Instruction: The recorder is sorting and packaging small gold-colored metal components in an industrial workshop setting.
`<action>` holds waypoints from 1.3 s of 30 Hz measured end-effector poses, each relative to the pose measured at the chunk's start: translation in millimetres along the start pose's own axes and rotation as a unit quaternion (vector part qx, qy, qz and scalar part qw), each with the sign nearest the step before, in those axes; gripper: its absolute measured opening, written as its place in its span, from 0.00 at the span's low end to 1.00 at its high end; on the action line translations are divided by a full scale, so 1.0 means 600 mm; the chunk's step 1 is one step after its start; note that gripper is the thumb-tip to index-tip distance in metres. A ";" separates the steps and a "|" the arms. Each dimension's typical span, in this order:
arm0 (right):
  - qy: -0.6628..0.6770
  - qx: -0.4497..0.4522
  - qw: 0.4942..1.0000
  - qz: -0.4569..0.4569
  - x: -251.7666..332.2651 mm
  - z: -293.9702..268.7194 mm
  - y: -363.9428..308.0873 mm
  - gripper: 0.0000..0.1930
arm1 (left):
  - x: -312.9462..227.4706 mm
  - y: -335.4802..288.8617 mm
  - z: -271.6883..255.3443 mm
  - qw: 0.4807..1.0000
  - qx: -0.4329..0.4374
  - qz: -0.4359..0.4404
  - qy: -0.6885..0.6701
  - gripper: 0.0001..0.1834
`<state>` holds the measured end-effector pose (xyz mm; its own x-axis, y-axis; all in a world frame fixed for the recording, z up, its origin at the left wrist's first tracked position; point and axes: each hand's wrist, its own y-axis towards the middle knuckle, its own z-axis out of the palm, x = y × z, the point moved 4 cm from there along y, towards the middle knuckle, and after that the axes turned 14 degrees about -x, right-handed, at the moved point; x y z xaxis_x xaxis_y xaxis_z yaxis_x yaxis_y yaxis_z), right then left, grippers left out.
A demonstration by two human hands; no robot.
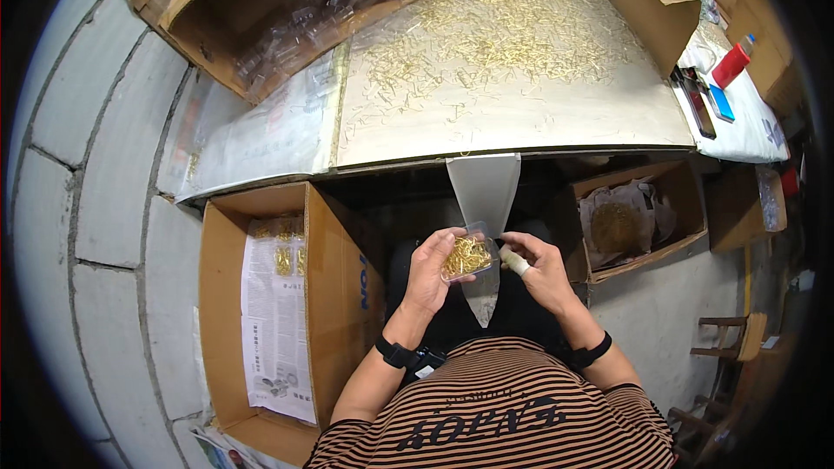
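Your left hand (429,273) holds a small clear box (493,252) of gold metal pieces (467,258), cradled from the left, in front of your body. Your right hand (542,273), a finger wrapped in tape (516,262), is half curled just beside the box's right side; you cannot tell whether it touches. The box should be light, its thin plastic slick and easily cracked, so hold it by the walls and keep it level, as the loose pieces could spill. Beneath your hands, a pale trough (485,191) slopes from the table (391,141), where more gold pieces (530,39) lie scattered. A tall carton (343,287) stands near left, its wall in the way; another carton (647,254) sits right.
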<state>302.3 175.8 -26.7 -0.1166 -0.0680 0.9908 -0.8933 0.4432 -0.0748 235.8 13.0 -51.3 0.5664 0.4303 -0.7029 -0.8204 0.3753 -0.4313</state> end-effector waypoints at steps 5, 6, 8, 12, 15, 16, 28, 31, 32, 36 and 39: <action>-0.005 0.023 0.996 0.080 -0.007 0.027 0.023 0.07 | 0.013 -0.002 -0.002 1.000 -0.022 -0.012 0.019 0.13; -0.052 0.011 0.997 0.055 -0.008 0.026 0.026 0.06 | 0.014 -0.001 -0.005 0.999 -0.029 -0.012 0.022 0.13; -0.100 -0.001 0.995 0.030 -0.005 0.027 0.032 0.07 | 0.013 0.004 -0.012 0.999 -0.035 -0.014 0.027 0.13; -0.143 0.013 0.988 -0.050 0.019 0.032 0.032 0.06 | 0.021 0.006 -0.016 0.998 -0.045 -0.032 0.035 0.13; -0.199 0.029 0.974 -0.107 0.022 0.036 0.036 0.08 | 0.031 0.013 -0.016 0.997 -0.048 -0.037 0.042 0.13; -0.203 0.023 0.976 -0.075 0.022 0.032 0.038 0.09 | 0.031 0.014 -0.015 0.997 -0.046 -0.038 0.043 0.13; -0.109 0.036 0.993 0.041 -0.011 0.008 0.014 0.07 | 0.030 0.015 -0.020 0.996 -0.077 -0.030 0.035 0.12; -0.121 0.020 0.992 -0.017 -0.002 0.008 0.021 0.06 | 0.028 0.010 -0.012 0.995 -0.073 -0.031 0.065 0.12; -0.144 0.019 0.988 -0.056 0.007 0.011 0.024 0.06 | 0.028 0.009 -0.011 0.995 -0.072 -0.030 0.066 0.12; -0.300 0.039 0.947 -0.111 0.036 0.037 0.037 0.05 | 0.039 0.015 -0.017 0.995 -0.061 -0.043 0.067 0.10; -0.293 0.090 0.942 -0.135 0.046 0.050 0.059 0.07 | 0.040 0.018 -0.038 0.993 -0.086 -0.053 0.064 0.11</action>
<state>254.4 163.0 -5.4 -0.0469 -0.6623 0.7477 -0.9776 0.1842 0.1019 238.8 8.5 -85.6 0.6451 0.2834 -0.7096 -0.7639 0.2632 -0.5892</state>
